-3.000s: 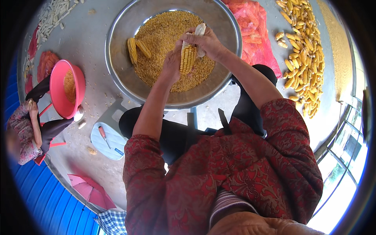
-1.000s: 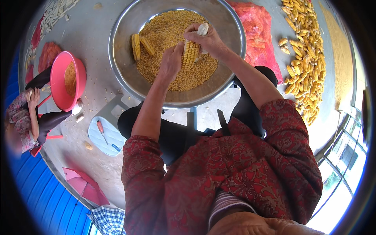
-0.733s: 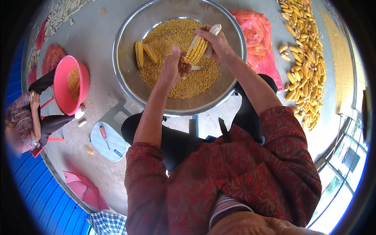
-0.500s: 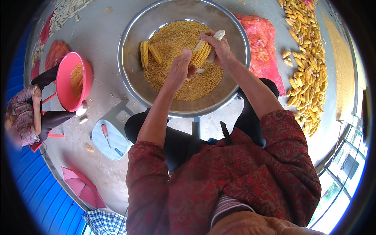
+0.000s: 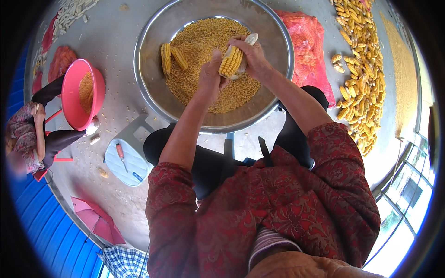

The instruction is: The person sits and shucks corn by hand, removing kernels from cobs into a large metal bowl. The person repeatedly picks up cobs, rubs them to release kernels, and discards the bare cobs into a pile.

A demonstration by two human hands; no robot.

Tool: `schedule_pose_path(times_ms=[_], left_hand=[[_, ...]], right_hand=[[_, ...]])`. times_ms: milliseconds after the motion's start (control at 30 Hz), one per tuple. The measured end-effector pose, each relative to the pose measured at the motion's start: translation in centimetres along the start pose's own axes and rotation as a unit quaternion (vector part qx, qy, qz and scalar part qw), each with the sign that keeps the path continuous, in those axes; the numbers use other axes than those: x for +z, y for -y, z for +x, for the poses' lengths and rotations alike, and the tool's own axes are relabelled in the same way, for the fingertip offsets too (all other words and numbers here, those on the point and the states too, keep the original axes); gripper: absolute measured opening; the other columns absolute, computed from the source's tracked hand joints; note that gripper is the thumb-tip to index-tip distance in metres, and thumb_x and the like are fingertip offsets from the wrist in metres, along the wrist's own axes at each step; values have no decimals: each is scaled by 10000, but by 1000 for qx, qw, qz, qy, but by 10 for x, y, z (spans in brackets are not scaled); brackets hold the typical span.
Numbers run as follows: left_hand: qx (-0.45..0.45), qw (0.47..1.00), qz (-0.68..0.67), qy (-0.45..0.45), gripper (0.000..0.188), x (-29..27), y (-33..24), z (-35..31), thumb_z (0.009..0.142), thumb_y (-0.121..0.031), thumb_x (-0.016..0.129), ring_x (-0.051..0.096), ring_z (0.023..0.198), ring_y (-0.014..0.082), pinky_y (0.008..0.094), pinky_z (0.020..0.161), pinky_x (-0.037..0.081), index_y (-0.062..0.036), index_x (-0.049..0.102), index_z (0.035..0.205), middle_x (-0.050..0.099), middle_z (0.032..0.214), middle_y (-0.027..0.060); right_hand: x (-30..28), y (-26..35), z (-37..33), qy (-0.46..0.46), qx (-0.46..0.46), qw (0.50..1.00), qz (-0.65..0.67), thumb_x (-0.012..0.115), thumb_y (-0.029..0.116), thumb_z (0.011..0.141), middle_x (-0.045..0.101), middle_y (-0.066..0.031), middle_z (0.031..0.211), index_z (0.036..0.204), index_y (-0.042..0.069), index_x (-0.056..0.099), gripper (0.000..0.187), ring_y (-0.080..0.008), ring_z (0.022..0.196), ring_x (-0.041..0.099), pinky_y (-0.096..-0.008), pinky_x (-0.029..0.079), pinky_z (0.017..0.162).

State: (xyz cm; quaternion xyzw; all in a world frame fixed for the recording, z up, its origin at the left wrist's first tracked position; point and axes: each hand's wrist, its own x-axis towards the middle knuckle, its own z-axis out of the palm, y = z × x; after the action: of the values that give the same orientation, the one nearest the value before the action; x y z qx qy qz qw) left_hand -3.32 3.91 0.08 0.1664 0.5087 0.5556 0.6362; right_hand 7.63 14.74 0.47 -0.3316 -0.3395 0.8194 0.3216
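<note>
- Right hand (image 5: 252, 59): closed around a yellow corn cob (image 5: 231, 64), together with a pale stripped cob (image 5: 251, 39).
- Yellow corn cob: tilted, upper part within the right hand's grip, lower end projecting toward the left.
- Left hand (image 5: 210, 76): thumb raised, just beside the projecting end; whether it grips cannot be told.
- Metal basin (image 5: 153, 58): below both hands, containing loose kernels (image 5: 199, 41) and two unheld cobs (image 5: 179, 58) at its left side.

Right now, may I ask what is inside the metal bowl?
The bowl holds loose kernels and two corn cobs. The left hand, right hand and held cob hide part; anything beneath the kernels is covered.
</note>
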Motion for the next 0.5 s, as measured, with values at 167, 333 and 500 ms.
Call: schedule_pose_path(times_ms=[167,333,500], left_hand=[[14,988,153,28,589,6,-22,-9,883,-641,442,385,449,65,232,388,270,-81,574,755,461,570,-9],[23,992,121,-13,547,14,-18,-12,902,-592,433,388,461,68,236,398,269,-86,575,749,476,591,-1],[-13,999,32,-37,483,17,-10,-9,915,-533,455,375,429,75,235,366,243,-75,563,807,468,590,1]], right_hand=[[-8,2,6,-5,-36,997,-64,665,112,831,618,-27,729,853,51,615,83,-106,606,603,-273,513,522],[-10,2,1,-17,-16,996,-92,664,116,830,614,-13,766,872,42,625,94,-84,674,593,-237,483,586],[-12,1,3,-4,-50,992,-117,666,112,825,611,-10,755,866,44,623,90,-80,671,591,-236,479,581]])
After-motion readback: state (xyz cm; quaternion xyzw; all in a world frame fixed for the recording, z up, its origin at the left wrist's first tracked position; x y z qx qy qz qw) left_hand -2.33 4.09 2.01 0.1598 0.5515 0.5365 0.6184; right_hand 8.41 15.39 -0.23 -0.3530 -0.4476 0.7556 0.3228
